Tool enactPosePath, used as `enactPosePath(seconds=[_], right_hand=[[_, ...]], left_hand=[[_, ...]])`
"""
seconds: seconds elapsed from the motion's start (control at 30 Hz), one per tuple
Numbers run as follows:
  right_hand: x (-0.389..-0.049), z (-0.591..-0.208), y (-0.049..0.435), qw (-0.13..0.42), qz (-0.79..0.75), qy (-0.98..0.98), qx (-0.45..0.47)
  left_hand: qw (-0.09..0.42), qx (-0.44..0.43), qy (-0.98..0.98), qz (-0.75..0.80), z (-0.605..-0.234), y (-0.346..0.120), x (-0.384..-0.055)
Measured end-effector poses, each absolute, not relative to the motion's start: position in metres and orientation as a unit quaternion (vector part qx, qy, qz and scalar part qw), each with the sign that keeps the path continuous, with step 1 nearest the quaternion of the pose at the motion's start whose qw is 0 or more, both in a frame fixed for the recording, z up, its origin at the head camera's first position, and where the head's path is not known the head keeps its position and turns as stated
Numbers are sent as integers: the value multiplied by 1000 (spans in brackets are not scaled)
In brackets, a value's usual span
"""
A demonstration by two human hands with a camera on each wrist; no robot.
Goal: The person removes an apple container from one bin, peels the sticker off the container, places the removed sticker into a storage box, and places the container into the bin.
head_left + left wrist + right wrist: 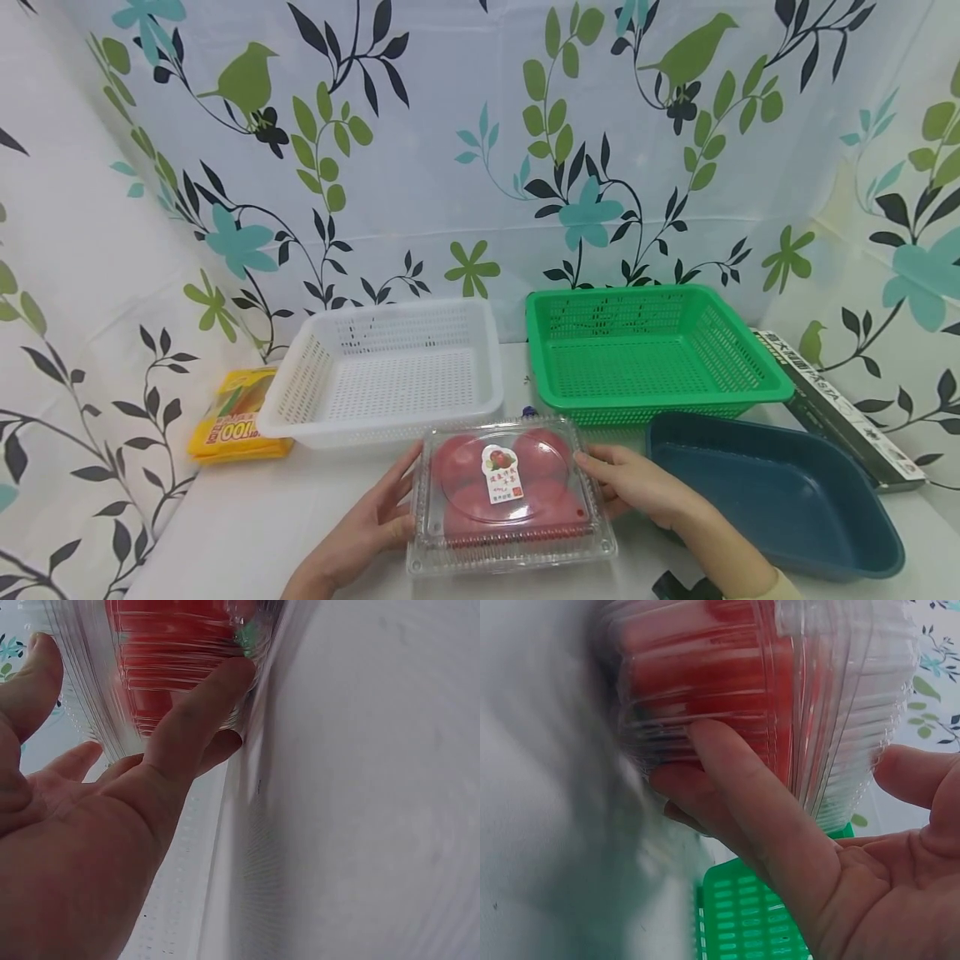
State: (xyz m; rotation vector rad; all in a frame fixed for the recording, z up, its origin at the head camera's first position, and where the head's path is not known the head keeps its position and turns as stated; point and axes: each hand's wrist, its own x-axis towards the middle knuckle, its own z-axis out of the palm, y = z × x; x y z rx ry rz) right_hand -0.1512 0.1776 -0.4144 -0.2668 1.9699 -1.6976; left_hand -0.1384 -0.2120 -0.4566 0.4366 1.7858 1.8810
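Clear lidded box [513, 496] of red fruit: head view, centre front of table [225, 525], between left hand [367, 525] and right hand [648, 487]. White basket [405, 379] behind left, green basket [615, 367] behind right; blue tray [750, 492] just beside right hand, limiting sideways travel. Apparent step: two-handed handling, lid on. Next move calls for even support, box level.

Left wrist view: fingers bent against ribbed side, gripping.

Right wrist view: fingers bend round lower side, thumb near lid; base area blurred, table contact uncertain.
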Motion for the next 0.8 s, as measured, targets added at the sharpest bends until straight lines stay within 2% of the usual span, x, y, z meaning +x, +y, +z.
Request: enactPosePath(seconds=[0.47,0.63,0.8], right_hand=[[-151,-412,179,251,-617,740,-90],[-152,-410,179,213,-598,769,-70],[-155,-404,183,178,-586,788,-57]], left_hand=[[247,173,660,688,-457,-213,-139],[227,180,671,683,-455,-214,-139],[181,166,706,664,-456,-211,-139]])
